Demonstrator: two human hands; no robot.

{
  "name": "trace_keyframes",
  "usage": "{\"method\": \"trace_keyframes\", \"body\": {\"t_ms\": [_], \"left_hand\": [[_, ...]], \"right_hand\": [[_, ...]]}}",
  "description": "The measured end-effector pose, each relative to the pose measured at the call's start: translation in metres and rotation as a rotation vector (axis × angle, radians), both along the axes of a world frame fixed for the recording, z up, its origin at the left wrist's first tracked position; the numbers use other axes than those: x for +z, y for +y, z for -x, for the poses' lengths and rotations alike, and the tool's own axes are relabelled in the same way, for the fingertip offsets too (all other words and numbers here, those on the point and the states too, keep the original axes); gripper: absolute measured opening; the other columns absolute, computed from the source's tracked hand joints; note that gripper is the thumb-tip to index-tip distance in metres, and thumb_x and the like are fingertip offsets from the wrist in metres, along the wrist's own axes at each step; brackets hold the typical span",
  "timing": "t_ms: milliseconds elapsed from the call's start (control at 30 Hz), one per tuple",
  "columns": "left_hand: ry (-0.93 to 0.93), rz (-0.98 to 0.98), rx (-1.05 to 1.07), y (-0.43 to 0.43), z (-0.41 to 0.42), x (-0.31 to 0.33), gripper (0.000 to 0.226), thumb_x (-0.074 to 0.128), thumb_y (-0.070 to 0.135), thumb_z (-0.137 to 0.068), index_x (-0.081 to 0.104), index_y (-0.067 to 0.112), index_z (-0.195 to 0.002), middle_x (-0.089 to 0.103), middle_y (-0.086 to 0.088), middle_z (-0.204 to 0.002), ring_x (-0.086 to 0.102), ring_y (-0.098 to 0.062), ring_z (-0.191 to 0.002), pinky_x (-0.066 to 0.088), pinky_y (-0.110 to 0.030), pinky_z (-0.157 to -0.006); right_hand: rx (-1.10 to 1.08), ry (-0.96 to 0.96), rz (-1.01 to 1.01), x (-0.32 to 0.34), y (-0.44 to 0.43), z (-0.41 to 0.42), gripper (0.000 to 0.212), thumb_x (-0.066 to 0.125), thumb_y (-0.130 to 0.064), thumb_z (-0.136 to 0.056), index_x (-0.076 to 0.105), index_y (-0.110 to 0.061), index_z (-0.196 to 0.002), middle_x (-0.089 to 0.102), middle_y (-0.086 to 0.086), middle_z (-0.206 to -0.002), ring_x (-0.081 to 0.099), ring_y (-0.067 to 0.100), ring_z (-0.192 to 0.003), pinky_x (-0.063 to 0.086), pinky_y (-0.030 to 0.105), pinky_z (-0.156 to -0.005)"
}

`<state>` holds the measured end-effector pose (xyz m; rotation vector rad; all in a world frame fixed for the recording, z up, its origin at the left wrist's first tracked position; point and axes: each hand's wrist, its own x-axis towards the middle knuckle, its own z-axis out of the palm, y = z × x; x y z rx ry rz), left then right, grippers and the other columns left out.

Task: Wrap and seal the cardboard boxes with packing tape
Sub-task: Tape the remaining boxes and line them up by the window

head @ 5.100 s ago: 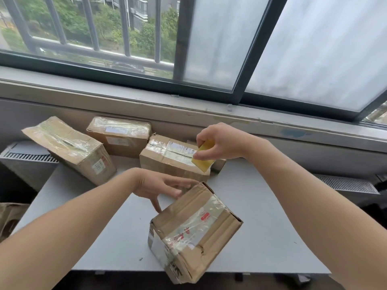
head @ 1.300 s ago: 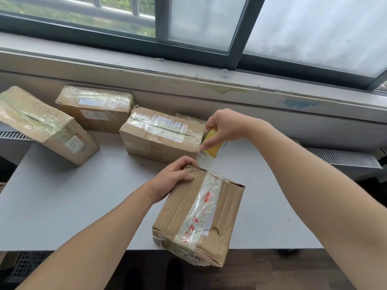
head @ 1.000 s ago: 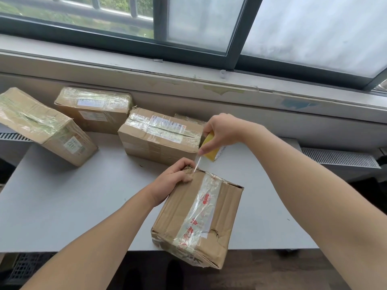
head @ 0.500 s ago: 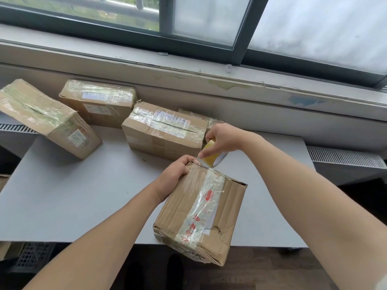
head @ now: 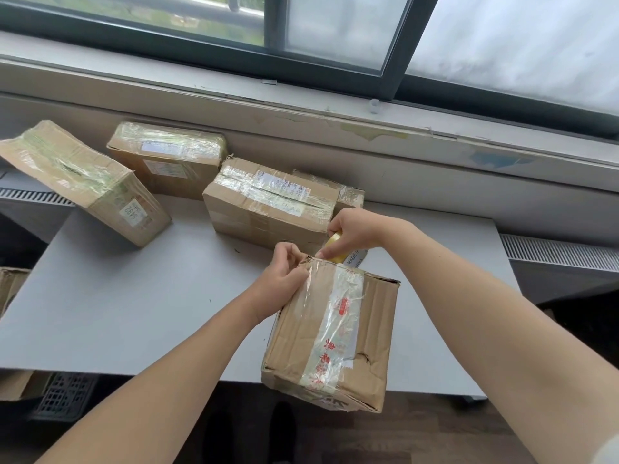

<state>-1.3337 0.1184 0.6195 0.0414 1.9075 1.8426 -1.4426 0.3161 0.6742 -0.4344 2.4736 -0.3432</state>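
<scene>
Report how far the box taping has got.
Done: the brown cardboard boxes at the back look wrapped in clear tape. In hand: the left hand grips the far top edge of the dented near cardboard box while the right hand holds the yellow tape roll there, apparently starting a fresh pass. Left: taping round this box.

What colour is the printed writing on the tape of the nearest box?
Red, on clear tape across the box; head view.
</scene>
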Motion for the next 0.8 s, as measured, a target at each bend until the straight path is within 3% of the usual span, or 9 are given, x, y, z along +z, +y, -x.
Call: {"method": "trace_keyframes", "body": {"t_ms": [100,167,267,433,533,633,800], "left_hand": [[0.101,0.132,-0.059,-0.005,0.001,0.003,0.04,0.048,0.032,-0.082,0.041,0.038,-0.121,0.047,0.005,-0.122,0.05,-0.002,-0.11,0.04,-0.007,-0.087],[0.183,0.182,-0.101,-0.004,0.003,0.01,0.04,0.047,0.031,-0.091,0.048,0.036,-0.131,0.043,0.007,-0.129,0.043,0.006,-0.123,0.033,0.0,-0.093],[0.215,0.229,-0.141,0.003,0.003,0.016,0.023,0.056,0.033,-0.104,0.061,0.028,-0.126,0.046,0.007,-0.128,0.047,0.009,-0.116,0.034,0.0,-0.09],[0.259,0.304,-0.133,0.005,0.002,0.014,0.018,0.075,0.033,-0.093,0.068,0.031,-0.11,0.05,0.007,-0.118,0.054,0.006,-0.104,0.037,-0.008,-0.085],[0.273,0.307,-0.165,0.002,0.004,0.02,0.014,0.075,0.033,-0.093,0.068,0.036,-0.106,0.045,0.005,-0.123,0.05,0.01,-0.107,0.034,0.001,-0.087],[0.259,0.277,-0.152,0.003,-0.001,0.02,0.017,0.071,0.03,-0.097,0.07,0.037,-0.112,0.043,0.003,-0.126,0.048,0.012,-0.11,0.033,0.003,-0.088],[0.286,0.322,-0.24,0.004,-0.007,0.024,0.029,0.059,0.031,-0.104,0.067,0.037,-0.131,0.044,0.008,-0.126,0.045,0.012,-0.113,0.033,-0.006,-0.097]], "right_hand": [[0.019,-0.009,-0.013,-0.002,-0.002,-0.003,0.053,0.078,-0.063,-0.077,0.069,-0.012,-0.079,0.06,0.001,-0.072,0.054,0.017,-0.067,0.042,0.034,-0.061],[0.031,-0.004,-0.028,-0.002,-0.003,-0.003,0.048,0.076,-0.06,-0.08,0.064,-0.013,-0.074,0.057,0.0,-0.069,0.05,0.017,-0.065,0.039,0.033,-0.061],[0.041,-0.004,-0.039,0.001,-0.004,-0.003,0.043,0.076,-0.053,-0.08,0.056,-0.016,-0.071,0.048,-0.002,-0.067,0.042,0.018,-0.064,0.035,0.032,-0.059],[0.011,-0.026,-0.011,0.0,-0.001,-0.012,0.043,0.076,-0.054,-0.08,0.066,-0.012,-0.081,0.059,-0.001,-0.075,0.051,0.016,-0.069,0.041,0.032,-0.062],[0.026,-0.009,-0.004,0.001,-0.001,-0.015,0.037,0.075,-0.052,-0.083,0.061,-0.021,-0.07,0.057,-0.003,-0.071,0.05,0.013,-0.066,0.04,0.031,-0.06],[0.035,0.009,0.0,-0.001,0.0,-0.016,0.038,0.073,-0.054,-0.085,0.063,-0.018,-0.074,0.059,-0.001,-0.074,0.052,0.016,-0.069,0.041,0.033,-0.061],[0.022,0.009,0.026,-0.006,0.003,-0.019,0.036,0.071,-0.054,-0.087,0.063,-0.022,-0.075,0.062,-0.002,-0.077,0.055,0.017,-0.074,0.044,0.033,-0.065]]}}
